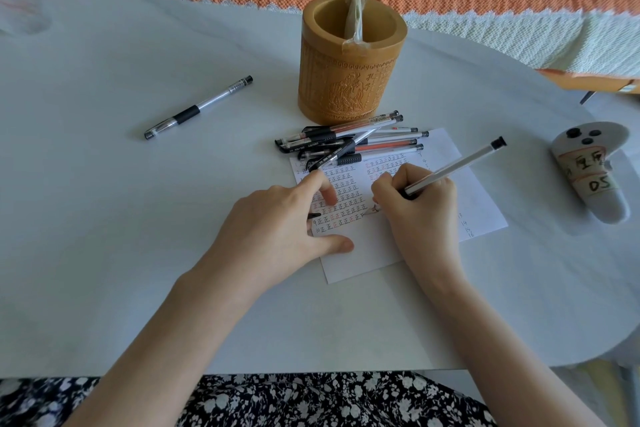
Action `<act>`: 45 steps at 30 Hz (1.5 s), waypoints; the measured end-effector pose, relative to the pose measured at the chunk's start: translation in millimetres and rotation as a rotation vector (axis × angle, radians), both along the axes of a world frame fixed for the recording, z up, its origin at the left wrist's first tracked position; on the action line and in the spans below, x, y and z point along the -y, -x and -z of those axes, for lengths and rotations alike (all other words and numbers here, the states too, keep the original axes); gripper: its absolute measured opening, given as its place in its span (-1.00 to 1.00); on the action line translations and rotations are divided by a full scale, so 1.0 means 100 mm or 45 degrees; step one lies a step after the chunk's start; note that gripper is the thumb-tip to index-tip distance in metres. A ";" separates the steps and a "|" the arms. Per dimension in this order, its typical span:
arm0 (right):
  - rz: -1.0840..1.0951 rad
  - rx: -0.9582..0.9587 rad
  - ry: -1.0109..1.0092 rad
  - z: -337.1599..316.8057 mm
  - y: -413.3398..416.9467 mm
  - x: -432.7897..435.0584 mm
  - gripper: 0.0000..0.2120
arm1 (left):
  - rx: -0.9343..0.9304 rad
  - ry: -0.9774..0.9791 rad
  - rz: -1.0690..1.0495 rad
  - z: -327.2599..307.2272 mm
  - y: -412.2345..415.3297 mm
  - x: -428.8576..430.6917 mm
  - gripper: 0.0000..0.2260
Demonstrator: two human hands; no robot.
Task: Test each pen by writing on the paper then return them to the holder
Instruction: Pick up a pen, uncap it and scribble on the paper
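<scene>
- Our right hand (415,198) pinches the pen (453,166), its tip on the paper (479,198) mid-sheet.
- Our left hand (287,218) lies spread, pressing the paper flat.
- Should it lift, the paper may slide, scattering the pen pile (349,142) on its edge.

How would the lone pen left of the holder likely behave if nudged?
The lone pen looks round-barrelled on a smooth table, so it would probably roll. Its rubber grip might slow that. It seems stiff and light.
</scene>
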State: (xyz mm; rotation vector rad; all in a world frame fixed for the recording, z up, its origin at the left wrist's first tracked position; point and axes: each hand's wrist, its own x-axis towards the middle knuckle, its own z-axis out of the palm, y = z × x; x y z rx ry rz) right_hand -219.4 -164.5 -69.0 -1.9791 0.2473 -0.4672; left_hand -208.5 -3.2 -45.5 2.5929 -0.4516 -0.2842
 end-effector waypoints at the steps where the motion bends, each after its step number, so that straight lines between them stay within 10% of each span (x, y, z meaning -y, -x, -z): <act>1: -0.002 0.005 -0.015 0.00 0.00 0.00 -0.65 | -0.001 -0.002 -0.001 0.00 0.00 0.00 -0.53; 45: 0.023 -0.054 -0.073 -0.04 0.00 0.01 -0.63 | -0.023 0.051 -0.006 -0.07 0.04 -0.02 -0.59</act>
